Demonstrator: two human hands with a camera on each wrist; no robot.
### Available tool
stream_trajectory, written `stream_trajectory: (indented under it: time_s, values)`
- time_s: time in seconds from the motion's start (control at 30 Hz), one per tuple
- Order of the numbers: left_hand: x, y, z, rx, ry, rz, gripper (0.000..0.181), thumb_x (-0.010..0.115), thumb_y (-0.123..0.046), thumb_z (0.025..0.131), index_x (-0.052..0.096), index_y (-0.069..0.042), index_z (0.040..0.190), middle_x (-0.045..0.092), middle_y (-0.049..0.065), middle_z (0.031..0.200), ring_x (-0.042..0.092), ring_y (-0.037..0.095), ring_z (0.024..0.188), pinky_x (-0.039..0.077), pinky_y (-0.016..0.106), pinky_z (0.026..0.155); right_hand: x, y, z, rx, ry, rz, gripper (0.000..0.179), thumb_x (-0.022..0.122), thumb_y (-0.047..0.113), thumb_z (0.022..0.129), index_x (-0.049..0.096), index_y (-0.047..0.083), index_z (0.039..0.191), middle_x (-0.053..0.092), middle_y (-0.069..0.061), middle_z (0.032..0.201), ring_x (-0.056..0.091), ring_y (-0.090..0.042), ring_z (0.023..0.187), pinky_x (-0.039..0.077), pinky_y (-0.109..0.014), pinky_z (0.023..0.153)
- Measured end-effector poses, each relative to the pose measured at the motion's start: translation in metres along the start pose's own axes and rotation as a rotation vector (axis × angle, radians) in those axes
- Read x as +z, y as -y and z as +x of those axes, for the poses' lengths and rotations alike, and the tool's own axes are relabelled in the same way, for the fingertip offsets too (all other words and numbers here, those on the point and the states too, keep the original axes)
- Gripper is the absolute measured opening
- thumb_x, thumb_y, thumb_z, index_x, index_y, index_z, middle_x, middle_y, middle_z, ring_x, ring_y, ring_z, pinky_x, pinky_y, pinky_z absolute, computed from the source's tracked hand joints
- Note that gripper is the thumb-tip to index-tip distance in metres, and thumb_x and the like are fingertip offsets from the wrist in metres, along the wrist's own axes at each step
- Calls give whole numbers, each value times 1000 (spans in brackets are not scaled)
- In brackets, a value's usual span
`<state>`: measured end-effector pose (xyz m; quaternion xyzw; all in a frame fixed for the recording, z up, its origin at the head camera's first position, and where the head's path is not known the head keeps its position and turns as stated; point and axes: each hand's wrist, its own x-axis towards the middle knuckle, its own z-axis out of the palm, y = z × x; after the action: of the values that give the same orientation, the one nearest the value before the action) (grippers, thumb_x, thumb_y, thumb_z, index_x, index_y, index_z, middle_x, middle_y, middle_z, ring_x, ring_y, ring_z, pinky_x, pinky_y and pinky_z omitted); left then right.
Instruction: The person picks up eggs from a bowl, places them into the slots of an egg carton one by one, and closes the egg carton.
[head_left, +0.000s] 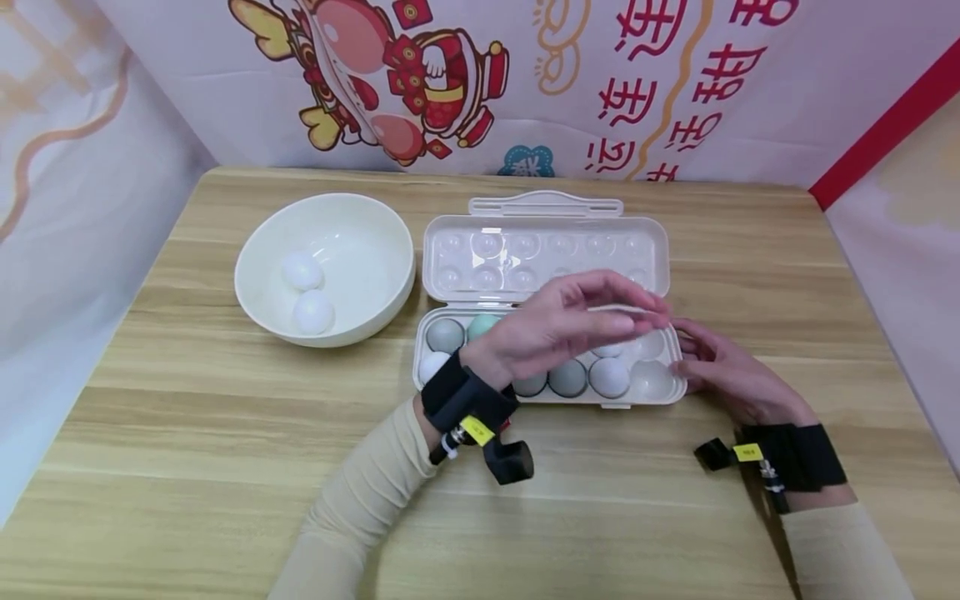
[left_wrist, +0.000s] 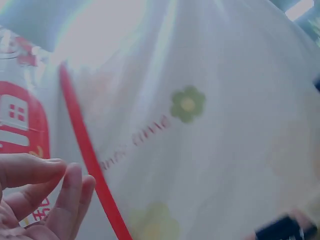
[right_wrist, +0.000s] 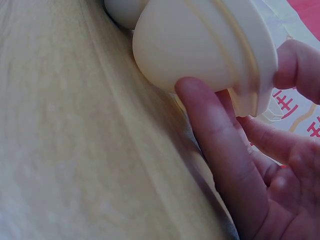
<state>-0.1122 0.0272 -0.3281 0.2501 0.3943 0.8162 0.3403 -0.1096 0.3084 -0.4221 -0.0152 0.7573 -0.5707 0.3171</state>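
A white plastic egg box (head_left: 547, 402) lies with its lid (head_left: 545, 258) folded back. White, grey and greenish eggs sit in its cups, such as a white egg (head_left: 609, 377) and a grey egg (head_left: 567, 378); two cups at the right end hold none. Above the box, my left hand (head_left: 566, 325) is raised with fingers extended and nothing in it, covering part of the rows. The left wrist view shows its thumb and fingertips close together. My right hand (head_left: 731, 375) holds the box's right end, the thumb (right_wrist: 215, 145) against an outer cup wall and a finger at the rim.
Left of the box stands a white bowl (head_left: 375, 292) with two white eggs (head_left: 312, 312) inside. Both rest on a wood-grain table (head_left: 225, 467). A printed cloth (head_left: 465, 100) hangs behind the table's back edge, with more cloth along the sides.
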Motion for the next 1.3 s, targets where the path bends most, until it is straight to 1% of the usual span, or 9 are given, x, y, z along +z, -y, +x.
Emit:
stream_trajectory:
  time_s: [0.13,0.23,0.33,0.43,0.57,0.77,0.93,1.13,1.3]
  values:
    - [-7,-25,-9,122,-39,-173,34,38,16,87,60,-5,102,60,10,111,55,25,110,42,31,100,0,-1,0,-24,-9,-8,69,56,22,91,16,13,146,35,-17,137,53,-16,102,50,-30,80]
    - [-14,-47,-18,238,-78,-326,24,52,9,83,61,-2,103,61,13,109,58,24,104,49,23,89,0,-3,-1,-41,-19,-25,68,57,21,91,17,13,146,39,-12,133,53,-16,101,50,-29,78]
    - [-25,-69,-31,324,-108,-477,30,63,4,77,57,2,106,62,19,109,61,25,98,52,23,81,1,-5,-1,-52,-16,-35,67,56,21,91,19,14,146,42,-6,129,52,-16,101,50,-30,78]
    - [-37,-92,-45,381,-158,-523,32,63,4,76,55,4,107,62,23,107,63,29,95,55,28,77,1,-6,-3,-68,-4,-43,64,56,19,91,21,13,145,45,-2,127,53,-15,99,51,-31,77]
    - [-55,-123,-63,418,-235,-489,32,62,3,77,54,5,108,62,26,107,61,33,95,55,36,79,2,-6,-5,-88,-2,-55,61,54,16,92,22,12,144,47,2,124,55,-13,97,52,-30,75]
    - [-79,-161,-91,424,-312,-419,29,59,1,83,53,8,110,61,27,109,58,37,102,51,44,85,4,-4,-4,-82,-9,-67,62,54,17,92,20,11,144,49,5,120,54,-12,96,51,-29,75]
    - [-102,-176,-103,387,-340,-296,24,52,-3,90,53,7,112,60,26,114,51,37,113,46,50,91,3,-6,-5,-80,-22,-62,64,55,16,92,20,12,145,51,6,117,54,-11,93,50,-28,73]
    - [-139,-183,-121,260,-429,-190,31,47,-12,95,49,2,123,56,22,123,32,31,132,43,55,93,3,-7,-6,-102,-20,-53,63,55,15,91,21,9,144,49,7,120,55,-10,94,52,-28,73]
    - [-170,-185,-140,135,-439,-149,39,42,-20,98,42,-3,133,51,20,132,16,29,139,42,58,92,2,-5,-5,-106,-5,-57,61,55,16,92,23,10,143,49,6,122,56,-11,96,52,-30,74]
